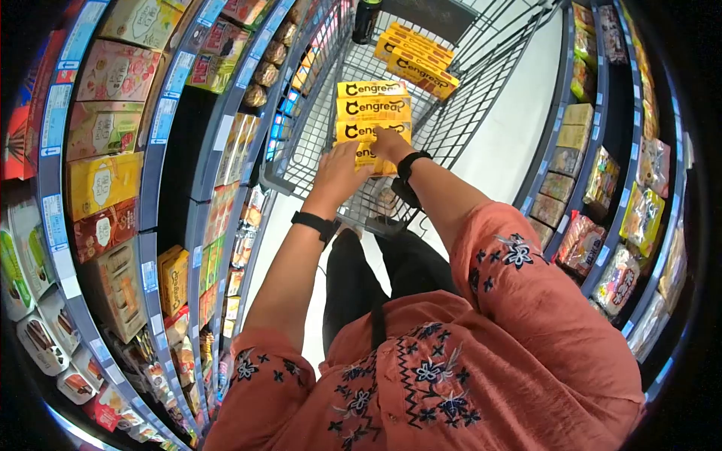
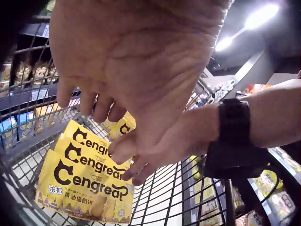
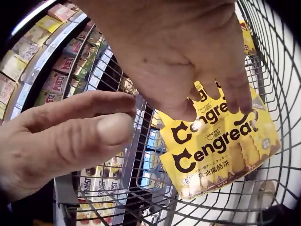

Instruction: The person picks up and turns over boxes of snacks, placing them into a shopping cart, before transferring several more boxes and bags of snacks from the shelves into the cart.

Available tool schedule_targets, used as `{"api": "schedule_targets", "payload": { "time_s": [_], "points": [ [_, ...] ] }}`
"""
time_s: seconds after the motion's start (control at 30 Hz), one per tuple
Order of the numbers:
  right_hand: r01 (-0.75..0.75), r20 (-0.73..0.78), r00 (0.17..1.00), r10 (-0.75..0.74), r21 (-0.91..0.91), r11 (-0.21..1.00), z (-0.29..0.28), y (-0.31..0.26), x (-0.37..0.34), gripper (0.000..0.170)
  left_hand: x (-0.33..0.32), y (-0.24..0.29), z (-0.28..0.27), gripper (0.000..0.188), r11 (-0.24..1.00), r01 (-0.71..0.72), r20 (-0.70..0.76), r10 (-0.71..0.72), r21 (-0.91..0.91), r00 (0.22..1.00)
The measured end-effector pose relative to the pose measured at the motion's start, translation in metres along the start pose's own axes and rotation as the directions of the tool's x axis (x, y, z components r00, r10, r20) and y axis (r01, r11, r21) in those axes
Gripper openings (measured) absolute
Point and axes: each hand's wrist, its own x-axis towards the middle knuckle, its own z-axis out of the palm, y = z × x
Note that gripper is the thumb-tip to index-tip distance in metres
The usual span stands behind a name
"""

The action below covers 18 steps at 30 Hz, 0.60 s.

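Several yellow Cengreat cookie boxes (image 1: 374,109) stand in an overlapping row in a wire shopping cart (image 1: 283,183). My right hand (image 1: 389,143) is over the nearest boxes. In the right wrist view, that hand's fingers (image 3: 239,96) reach down among the upper edges of the boxes (image 3: 221,157). The left hand (image 1: 342,173) is beside the left edge of the nearest box, its fingers extended. From the right wrist view, the left thumb (image 3: 113,129) and fingers appear apart from the boxes. The left palm (image 2: 136,56) fills the top of the left wrist view.
More yellow boxes (image 1: 421,64) lie farther forward in the cart, beside a dark can (image 1: 366,21). Shelves of packaged snacks (image 1: 105,184) line the left side. Another shelf of bagged food (image 1: 620,278) runs along the right. White floor (image 1: 489,128) shows between cart and right shelf.
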Motion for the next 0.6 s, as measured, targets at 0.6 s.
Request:
{"api": "schedule_targets", "payload": {
  "time_s": [0.6],
  "points": [
    [0.436, 0.102, 0.848, -0.520, 0.423, 0.794, -0.029, -0.020, -0.101, 0.037, -0.259, -0.089, -0.100, 0.047, 0.929, 0.344, -0.637, -0.347, -0.135, 0.688]
  ]
}}
